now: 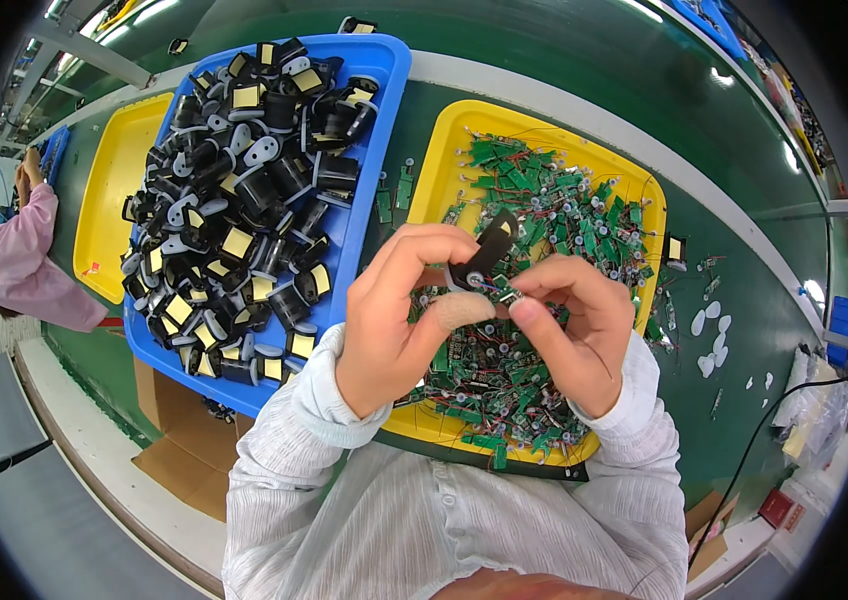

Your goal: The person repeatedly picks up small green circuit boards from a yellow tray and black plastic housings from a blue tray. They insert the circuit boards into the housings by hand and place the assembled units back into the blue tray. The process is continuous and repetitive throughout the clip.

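Observation:
Above the yellow tray point(648, 185) of green circuit boards, my left hand point(389, 325) grips a black plastic housing point(492, 247) between thumb and fingers. A beige bandage wraps its thumb. My right hand point(584, 330) pinches a small circuit board point(506, 294) at the housing's lower end. Thin wires run between the board and the housing; whether the board sits inside is too small to tell. Many loose boards point(504, 375) with red and black wires fill the tray beneath both hands.
At left, a blue tray point(389, 85) holds piled black housings point(259, 190) with yellow pads. Beyond it lies another yellow tray point(104, 200), near a person in a pink sleeve point(29, 230). White pieces point(709, 340) and stray boards lie right. A cardboard box point(184, 450) stands below.

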`<state>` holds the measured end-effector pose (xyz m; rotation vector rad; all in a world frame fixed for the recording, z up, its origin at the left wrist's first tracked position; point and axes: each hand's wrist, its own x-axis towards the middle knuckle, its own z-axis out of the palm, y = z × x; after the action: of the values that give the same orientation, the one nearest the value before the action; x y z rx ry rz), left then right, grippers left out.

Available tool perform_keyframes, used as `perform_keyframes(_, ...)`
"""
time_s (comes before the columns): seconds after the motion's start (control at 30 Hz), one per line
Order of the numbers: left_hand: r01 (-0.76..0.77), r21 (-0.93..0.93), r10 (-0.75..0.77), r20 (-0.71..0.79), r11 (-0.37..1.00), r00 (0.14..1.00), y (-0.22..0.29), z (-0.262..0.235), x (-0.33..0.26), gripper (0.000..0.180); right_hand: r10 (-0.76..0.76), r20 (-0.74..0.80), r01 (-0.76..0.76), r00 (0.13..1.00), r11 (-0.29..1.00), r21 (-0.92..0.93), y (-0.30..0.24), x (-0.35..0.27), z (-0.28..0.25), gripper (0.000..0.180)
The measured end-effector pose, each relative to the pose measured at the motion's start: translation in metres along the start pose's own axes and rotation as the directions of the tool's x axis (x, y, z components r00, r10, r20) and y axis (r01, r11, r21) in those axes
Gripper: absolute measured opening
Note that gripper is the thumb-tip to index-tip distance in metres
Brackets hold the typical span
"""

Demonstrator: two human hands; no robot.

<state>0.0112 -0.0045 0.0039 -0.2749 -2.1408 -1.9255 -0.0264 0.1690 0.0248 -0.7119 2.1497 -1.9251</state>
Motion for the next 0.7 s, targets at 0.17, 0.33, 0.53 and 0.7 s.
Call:
perform_keyframes(0.17,-0.029,-0.11,0.032,0.027,0.993,0.999,0.001,0.0009,0.004,0.025,0.12,-0.01,-0.118,0.993,0.989,0.093,0.0007,-0.0028,0.0021,0.011)
perform_keyframes(0.33,-0.021,-0.195,0.026,0.024,0.981,0.999,-0.0015,-0.0007,0.002,0.021,0.056,0.066,-0.048,0.996,0.992,-0.113,-0.0037,0.0005,0.0007,0.011)
perform_keyframes(0.53,-0.036,-0.197,0.053,0.08,0.98,0.995,-0.0038,-0.0054,0.003,0.022,0.033,0.097,-0.021,0.995,0.992,-0.121,-0.0022,0.0025,-0.0011,0.011)
perform_keyframes(0.7,0.0,-0.097,0.009,0.1,0.995,0.995,0.0006,-0.0013,0.0059,0.036,0.182,0.063,-0.193,0.981,0.939,0.283,0.0006,0.0028,0.0,0.012)
